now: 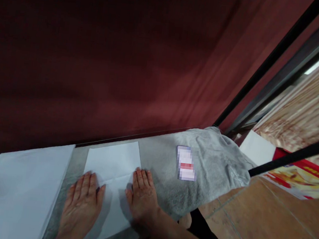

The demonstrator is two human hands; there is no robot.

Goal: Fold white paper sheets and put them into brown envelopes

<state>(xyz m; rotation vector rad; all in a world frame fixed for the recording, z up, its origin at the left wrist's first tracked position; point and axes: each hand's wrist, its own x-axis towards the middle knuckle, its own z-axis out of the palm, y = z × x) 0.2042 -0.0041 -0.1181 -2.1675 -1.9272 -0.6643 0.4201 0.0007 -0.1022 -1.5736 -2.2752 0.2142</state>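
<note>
A white sheet of paper (pixel 113 160) lies on a grey towel-like cloth (pixel 214 163) covering a table. My left hand (pixel 82 202) rests flat on the sheet's near left part, fingers stretched out and together. My right hand (pixel 142 195) lies flat on the sheet's right edge, fingers extended. Neither hand holds anything. A faint fold line crosses the sheet between the hands.
A stack of larger white paper (pixel 21 185) lies to the left. A small card (pixel 186 163) sits on the cloth to the right. A dark red curtain (pixel 112 53) hangs behind the table. Black metal bars (pixel 295 156), tiled floor and a red poster (pixel 301 176) are at right.
</note>
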